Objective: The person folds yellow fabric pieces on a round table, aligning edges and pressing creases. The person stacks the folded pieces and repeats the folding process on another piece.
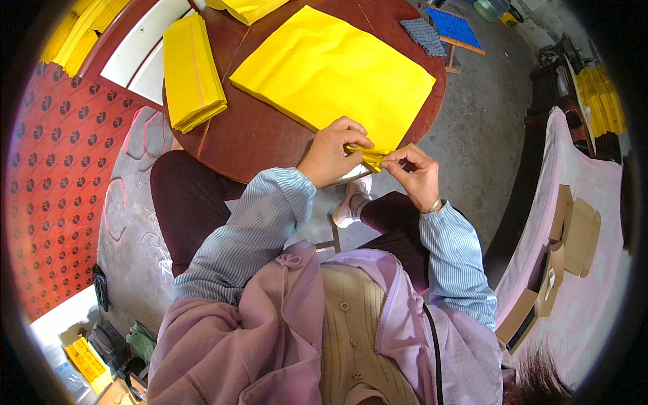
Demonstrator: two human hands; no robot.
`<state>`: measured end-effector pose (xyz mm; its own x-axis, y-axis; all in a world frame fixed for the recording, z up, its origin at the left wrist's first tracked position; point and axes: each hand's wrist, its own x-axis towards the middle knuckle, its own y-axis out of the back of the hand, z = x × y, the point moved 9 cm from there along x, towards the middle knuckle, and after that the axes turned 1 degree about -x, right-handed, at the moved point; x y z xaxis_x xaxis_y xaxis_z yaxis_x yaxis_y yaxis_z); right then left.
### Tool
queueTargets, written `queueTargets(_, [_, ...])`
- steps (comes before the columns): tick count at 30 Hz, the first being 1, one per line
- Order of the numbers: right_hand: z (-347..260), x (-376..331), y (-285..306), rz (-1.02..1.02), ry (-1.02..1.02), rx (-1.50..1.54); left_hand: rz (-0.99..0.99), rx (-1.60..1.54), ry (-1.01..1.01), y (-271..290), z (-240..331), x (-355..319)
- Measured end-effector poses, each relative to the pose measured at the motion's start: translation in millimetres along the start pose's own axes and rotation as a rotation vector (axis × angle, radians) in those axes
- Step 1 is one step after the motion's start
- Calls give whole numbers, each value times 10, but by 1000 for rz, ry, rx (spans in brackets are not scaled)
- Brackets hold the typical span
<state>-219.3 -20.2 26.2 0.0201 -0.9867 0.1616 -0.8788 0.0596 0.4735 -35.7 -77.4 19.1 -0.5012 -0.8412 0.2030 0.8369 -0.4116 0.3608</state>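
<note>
A wide stack of flat yellow cloth-like sheets [331, 67] lies on a round reddish-brown table [260, 145], its near corner at the table's front edge. At that corner the layers look bunched and folded. My left hand [335, 152] bends over the corner, thumb and fingers closed on the yellow layers. Just to its right, my right hand [415, 174] pinches the tip of the same corner between thumb and forefinger. How many layers each hand holds is hidden by the fingers. To the left lies a narrower folded yellow bundle [192, 74] with a thin reddish line along it.
Another yellow piece [246, 8] sits at the table's far edge. A grey knitted cloth [423, 37] lies at the far right, beside a blue-topped stool [453, 28]. Opened cardboard boxes [582, 236] rest on a pale-covered surface at right. My knees are below the table's edge.
</note>
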Motion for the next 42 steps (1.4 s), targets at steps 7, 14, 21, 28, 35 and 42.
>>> queueTargets(7, [-15,-3,0,-3,-15,-15,26,31,-49,-17,26,-3])
queueTargets(14, [-72,10,-9,-13,19,-36,18,42,-53,-14,-8,6])
queueTargets(21, [-68,7,9,2,2,-44,4,58,-55,-5,26,1])
queueTargets(28, [-123,10,9,6,36,-60,139,105,-66,-31,64,-29])
queueTargets(35, [-216,-18,11,-11,95,-126,115,-36,72,-25,-108,29])
queueTargets(42, [-26,-8,-5,-27,-14,-14,40,-50,47,-3,-92,36])
